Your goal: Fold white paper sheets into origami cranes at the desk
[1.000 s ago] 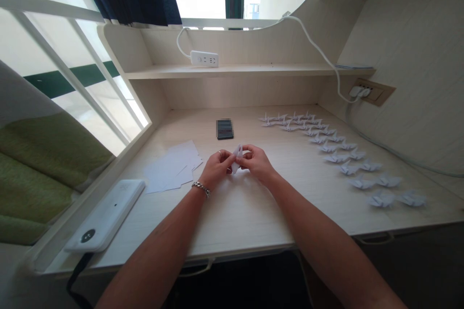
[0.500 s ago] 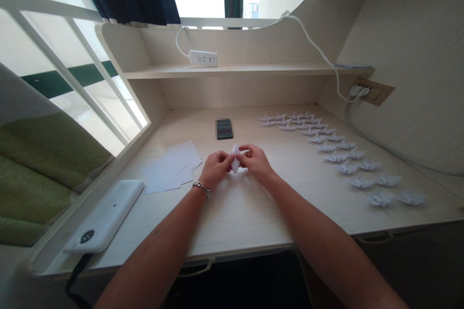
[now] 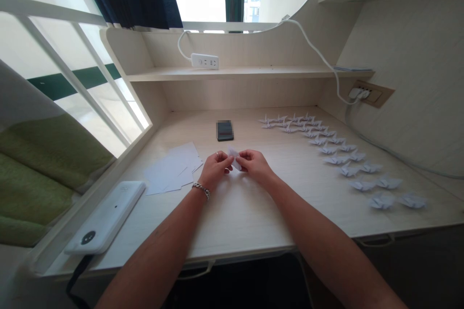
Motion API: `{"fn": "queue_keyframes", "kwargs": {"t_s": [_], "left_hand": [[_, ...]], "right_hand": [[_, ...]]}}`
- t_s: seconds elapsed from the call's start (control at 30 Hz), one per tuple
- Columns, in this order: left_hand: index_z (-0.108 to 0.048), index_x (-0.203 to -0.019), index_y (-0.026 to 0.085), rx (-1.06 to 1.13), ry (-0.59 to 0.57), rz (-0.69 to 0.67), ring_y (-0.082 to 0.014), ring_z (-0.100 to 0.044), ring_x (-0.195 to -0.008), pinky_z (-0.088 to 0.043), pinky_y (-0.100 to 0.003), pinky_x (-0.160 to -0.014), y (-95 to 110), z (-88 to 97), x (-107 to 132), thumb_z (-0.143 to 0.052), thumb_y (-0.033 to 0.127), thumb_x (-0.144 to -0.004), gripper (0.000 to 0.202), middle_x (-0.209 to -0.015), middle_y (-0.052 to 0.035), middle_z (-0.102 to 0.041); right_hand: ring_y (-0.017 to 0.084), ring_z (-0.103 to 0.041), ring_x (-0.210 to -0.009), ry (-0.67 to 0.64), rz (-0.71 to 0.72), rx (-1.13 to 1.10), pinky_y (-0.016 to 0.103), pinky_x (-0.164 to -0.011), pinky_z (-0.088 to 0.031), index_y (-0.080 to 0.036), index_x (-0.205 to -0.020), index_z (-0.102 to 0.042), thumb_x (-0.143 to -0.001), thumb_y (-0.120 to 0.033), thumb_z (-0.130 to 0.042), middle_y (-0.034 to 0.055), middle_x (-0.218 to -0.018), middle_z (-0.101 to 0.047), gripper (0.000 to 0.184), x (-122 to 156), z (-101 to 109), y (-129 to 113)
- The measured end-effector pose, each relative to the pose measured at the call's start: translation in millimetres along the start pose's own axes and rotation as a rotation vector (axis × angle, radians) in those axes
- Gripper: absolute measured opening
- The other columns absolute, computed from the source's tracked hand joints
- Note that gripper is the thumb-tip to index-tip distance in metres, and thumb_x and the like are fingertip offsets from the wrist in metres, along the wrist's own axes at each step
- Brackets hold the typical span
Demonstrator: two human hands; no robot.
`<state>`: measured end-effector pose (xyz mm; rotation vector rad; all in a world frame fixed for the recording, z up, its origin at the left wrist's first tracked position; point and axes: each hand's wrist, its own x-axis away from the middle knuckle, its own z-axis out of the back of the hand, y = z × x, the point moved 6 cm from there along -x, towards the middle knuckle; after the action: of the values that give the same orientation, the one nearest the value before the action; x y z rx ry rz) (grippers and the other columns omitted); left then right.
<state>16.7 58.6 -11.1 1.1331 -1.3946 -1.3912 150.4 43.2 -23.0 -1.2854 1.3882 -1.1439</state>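
Note:
A small folded piece of white paper [image 3: 235,159] is pinched between my left hand [image 3: 216,169] and my right hand [image 3: 255,165]. Its fingertip-held middle is partly hidden, and it slants from upper left to lower right. A ring and a chain bracelet sit on my left hand and wrist. Left of my hands lies a loose pile of white paper sheets [image 3: 170,169]. Rows of folded white origami cranes [image 3: 337,154] stand to the right on the pale wood desk [image 3: 246,217].
A dark phone [image 3: 225,131] with a blurred screen lies behind my hands. A white rectangular device [image 3: 105,217] with a cable sits at the left desk edge. Above are a shelf, a white power strip [image 3: 205,61], and a wall socket [image 3: 367,93] with a white cord.
The folded paper has tipped from nearly upright to a slant, with its top leaning left. My hands have shifted only slightly, and the view has moved a little.

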Motion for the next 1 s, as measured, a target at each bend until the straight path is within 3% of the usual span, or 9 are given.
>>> {"fn": "queue_keyframes", "kwargs": {"t_s": [0.2, 0.33, 0.5, 0.67, 0.8, 1.0], "left_hand": [[-0.065, -0.077, 0.013, -0.057, 0.065, -0.039, -0.0097, -0.056, -0.057, -0.044, -0.021, -0.052, 3.4, 5.4, -1.0, -0.077, 0.042, -0.062, 0.034, -0.065, 0.0000, -0.062], [-0.066, -0.075, 0.012, -0.043, 0.109, -0.051, -0.0105, -0.057, -0.058, -0.047, -0.023, -0.057, 3.7, 9.7, -0.9, -0.079, 0.039, -0.061, 0.033, -0.064, -0.0012, -0.063], [-0.062, -0.074, 0.012, 0.056, 0.130, -0.019, -0.0115, -0.061, -0.059, -0.050, -0.024, -0.060, 3.9, 13.4, 0.9, -0.082, 0.038, -0.055, 0.038, -0.063, -0.0012, -0.064], [-0.066, -0.081, 0.011, -0.126, 0.098, -0.031, -0.0154, -0.065, -0.066, -0.052, -0.025, -0.058, 15.4, 9.6, -0.8, -0.079, 0.035, -0.060, 0.035, -0.072, -0.0065, -0.069], [-0.069, -0.077, 0.009, -0.149, 0.075, -0.013, -0.0148, -0.064, -0.064, -0.053, -0.025, -0.058, 21.7, 10.4, -7.5, -0.076, 0.031, -0.064, 0.027, -0.071, -0.0075, -0.070], [-0.071, -0.077, 0.009, -0.063, 0.005, 0.005, -0.0132, -0.064, -0.062, -0.054, -0.024, -0.058, 11.8, 15.4, -9.4, -0.080, 0.034, -0.061, 0.031, -0.068, -0.0060, -0.070]], "right_hand": [[0.014, -0.058, -0.061, -0.029, 0.113, 0.194, 0.025, -0.055, -0.045, -0.016, -0.073, -0.067, -0.065, -0.036, -0.071, 0.0013, -0.067, -0.065, 0.022, -1.7, 0.2, -2.9], [0.014, -0.062, -0.063, 0.019, 0.042, 0.122, 0.026, -0.057, -0.050, -0.016, -0.080, -0.066, -0.068, -0.035, -0.070, 0.0018, -0.073, -0.066, 0.023, 0.8, 0.7, -4.6], [0.010, -0.059, -0.053, -0.048, 0.013, 0.121, 0.023, -0.053, -0.048, -0.014, -0.076, -0.064, -0.067, -0.029, -0.073, -0.0007, -0.063, -0.063, 0.020, 1.7, -5.7, -10.9], [0.009, -0.054, -0.048, -0.108, 0.082, 0.278, 0.022, -0.048, -0.043, -0.013, -0.072, -0.067, -0.069, -0.024, -0.071, -0.0011, -0.053, -0.060, 0.011, -6.6, -9.4, -24.5], [0.011, -0.057, -0.050, -0.136, 0.029, 0.221, 0.023, -0.050, -0.046, -0.013, -0.072, -0.067, -0.065, -0.028, -0.075, 0.0002, -0.055, -0.063, 0.018, -13.2, -9.2, -24.5], [0.011, -0.059, -0.051, -0.136, 0.028, 0.147, 0.025, -0.052, -0.047, -0.013, -0.075, -0.068, -0.060, -0.040, -0.078, 0.0004, -0.057, -0.064, 0.032, -13.7, -2.7, -10.3]]}}
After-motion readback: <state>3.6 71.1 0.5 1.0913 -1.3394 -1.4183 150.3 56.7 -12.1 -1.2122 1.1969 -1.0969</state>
